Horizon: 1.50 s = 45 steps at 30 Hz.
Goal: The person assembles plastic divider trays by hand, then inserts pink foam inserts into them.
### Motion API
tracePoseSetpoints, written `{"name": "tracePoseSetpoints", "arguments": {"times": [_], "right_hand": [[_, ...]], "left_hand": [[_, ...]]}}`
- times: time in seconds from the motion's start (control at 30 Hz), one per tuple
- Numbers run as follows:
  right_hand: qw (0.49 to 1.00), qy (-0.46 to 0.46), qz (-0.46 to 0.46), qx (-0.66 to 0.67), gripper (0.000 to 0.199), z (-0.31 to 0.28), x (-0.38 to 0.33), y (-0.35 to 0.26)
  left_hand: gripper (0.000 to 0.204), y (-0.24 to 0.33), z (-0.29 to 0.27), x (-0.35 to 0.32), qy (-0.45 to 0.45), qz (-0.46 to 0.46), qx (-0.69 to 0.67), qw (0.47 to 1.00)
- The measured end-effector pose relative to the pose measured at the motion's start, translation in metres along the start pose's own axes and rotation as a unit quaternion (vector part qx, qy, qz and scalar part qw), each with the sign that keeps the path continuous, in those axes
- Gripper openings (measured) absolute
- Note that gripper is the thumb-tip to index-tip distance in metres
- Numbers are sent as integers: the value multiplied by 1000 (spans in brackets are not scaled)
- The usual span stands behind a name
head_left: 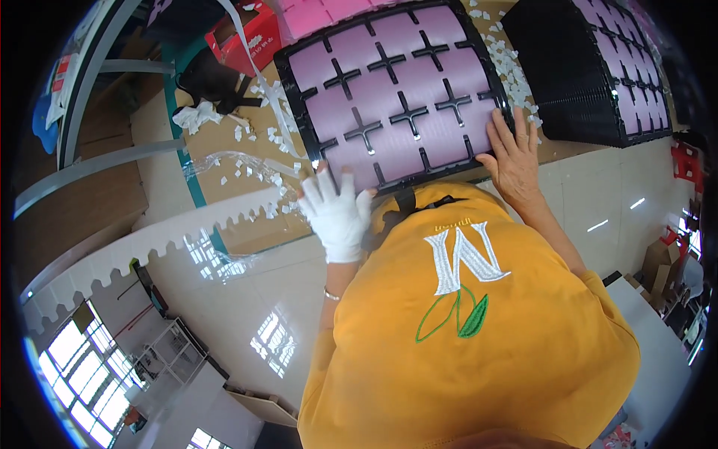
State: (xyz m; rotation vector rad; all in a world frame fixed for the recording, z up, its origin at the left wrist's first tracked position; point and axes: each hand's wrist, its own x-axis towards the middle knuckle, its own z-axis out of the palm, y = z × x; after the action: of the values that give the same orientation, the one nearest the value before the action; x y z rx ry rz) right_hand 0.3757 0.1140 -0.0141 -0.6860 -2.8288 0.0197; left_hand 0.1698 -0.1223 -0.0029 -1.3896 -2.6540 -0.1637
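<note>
In front of me on the work table lies a black plastic tray [291, 91] with cross-shaped dividers between its lilac panels [334, 109]. My left hand [335, 217], in a white glove with bare fingertips, is at the tray's near left corner with its fingers spread. My bare right hand [516, 170] rests along the near right corner, fingers stretched over the black edge and thumb apart. Neither hand is wrapped around anything. Whether more trays lie beneath this one, I cannot tell.
A tall stack of similar black trays [572, 82] stands to the right. White scraps [508, 67] litter the brown table top [250, 233]. At the back left are a red box [258, 45], a black tool [213, 84] and crumpled white material [196, 117]. A white toothed strip [179, 222] crosses on the left.
</note>
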Motion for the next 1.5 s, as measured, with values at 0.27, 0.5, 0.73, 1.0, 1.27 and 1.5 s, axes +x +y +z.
{"name": "tracePoseSetpoints", "arguments": {"times": [0.27,0.5,0.73,1.0,1.27,1.5], "right_hand": [[996,81,39,20,52,-21,76,28],[994,85,-73,-2,58,35,163,31],[995,81,-9,-53,64,55,178,55],[996,84,-12,-36,56,61,180,60],[997,50,34,-45,63,68,180,50],[996,66,42,-50,45,40,159,39]], "left_hand": [[50,-18,-8,52,48,-20,1,999],[49,-32,38,148,33,58,-19,998],[47,-52,44,170,46,-15,65,997],[51,-47,45,172,49,26,81,995],[52,-53,50,176,64,71,61,994],[35,-74,7,154,94,62,35,993]]}}
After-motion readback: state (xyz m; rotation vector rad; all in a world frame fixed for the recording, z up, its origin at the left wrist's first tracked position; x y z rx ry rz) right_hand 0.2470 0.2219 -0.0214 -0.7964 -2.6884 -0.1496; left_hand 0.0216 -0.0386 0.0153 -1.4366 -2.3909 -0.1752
